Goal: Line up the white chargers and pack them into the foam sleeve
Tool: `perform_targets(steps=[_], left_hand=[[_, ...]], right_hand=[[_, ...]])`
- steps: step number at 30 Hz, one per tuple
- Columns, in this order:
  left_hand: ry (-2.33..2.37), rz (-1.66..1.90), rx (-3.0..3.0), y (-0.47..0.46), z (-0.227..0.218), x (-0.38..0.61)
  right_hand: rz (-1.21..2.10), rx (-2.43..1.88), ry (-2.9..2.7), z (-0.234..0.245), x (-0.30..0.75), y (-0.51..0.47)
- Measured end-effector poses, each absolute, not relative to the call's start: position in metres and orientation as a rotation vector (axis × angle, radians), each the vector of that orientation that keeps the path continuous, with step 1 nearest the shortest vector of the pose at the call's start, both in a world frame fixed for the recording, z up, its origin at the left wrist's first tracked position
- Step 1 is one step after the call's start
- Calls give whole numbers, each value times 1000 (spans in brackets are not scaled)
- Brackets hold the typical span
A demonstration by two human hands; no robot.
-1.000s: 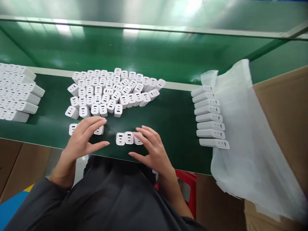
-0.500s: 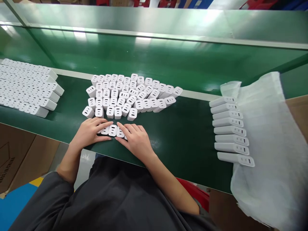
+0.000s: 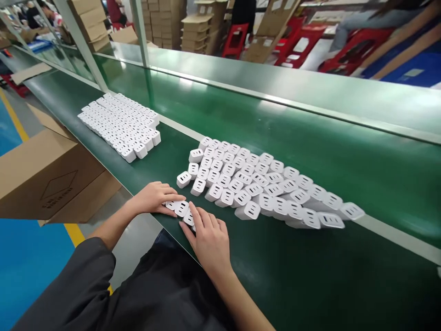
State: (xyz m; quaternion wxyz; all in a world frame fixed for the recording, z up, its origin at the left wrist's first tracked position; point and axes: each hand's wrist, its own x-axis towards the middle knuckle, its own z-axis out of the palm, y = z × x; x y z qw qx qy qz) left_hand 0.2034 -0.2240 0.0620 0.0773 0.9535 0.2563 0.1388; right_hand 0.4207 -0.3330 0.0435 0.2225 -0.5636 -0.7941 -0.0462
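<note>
Two-handed, pinches a row of white chargers (image 3: 181,208) from opposite ends with left hand (image 3: 153,197) and right hand (image 3: 211,240). Holds it near the edge of the table (image 3: 292,276).

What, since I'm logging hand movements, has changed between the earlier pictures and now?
The right hand moved left toward the left hand; two sets at them have become one short row of white, rounded, slotted plastic blocks, gripped by both. The view swung left, losing the translucent plastic sheet. The loose cluster of white blocks and packed group of white blocks stayed put.
</note>
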Motion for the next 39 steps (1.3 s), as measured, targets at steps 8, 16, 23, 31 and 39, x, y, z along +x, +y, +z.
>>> perform_targets(steps=[8,16,23,31,39], left_hand=[[771,435,2848,-188,58,152],[774,527,2940,-147,54,123],[1024,892,2863,-128,44,93],[1943,1650,2175,-166,6,79],[2083,1392,1871,-183,0,92]], right_hand=[[-67,-1507,-2326,47,376,-309],[-142,-1481,-2380,40,343,-279],[-116,-1458,-2429,43,321,-254],[-69,-1446,-2438,43,316,-242],[-10,-1404,-2471,45,314,-236]])
